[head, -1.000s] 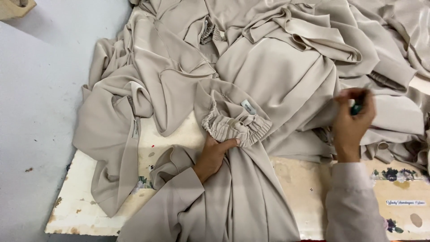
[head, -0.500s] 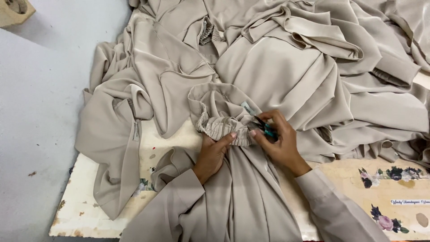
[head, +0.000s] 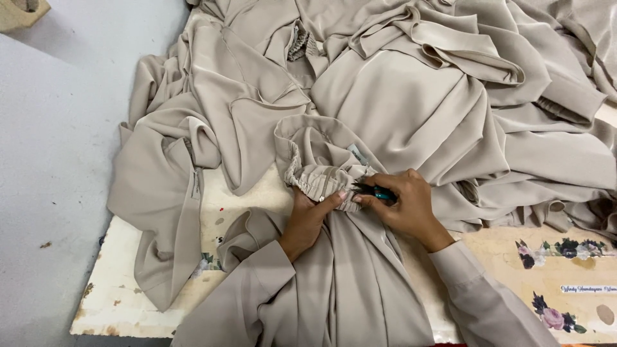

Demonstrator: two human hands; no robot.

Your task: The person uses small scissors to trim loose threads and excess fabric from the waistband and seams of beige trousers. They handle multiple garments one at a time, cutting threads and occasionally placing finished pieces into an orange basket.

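Head cam: white label on beige cuff, above right hand.

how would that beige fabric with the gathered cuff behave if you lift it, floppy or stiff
Probably very floppy: the beige fabric lies in soft folds and drapes over the board edge. Its faint sheen suggests it could slide easily. The gathered cuff, pinched by the left hand beside the right hand holding small snips, likely keeps more shape.
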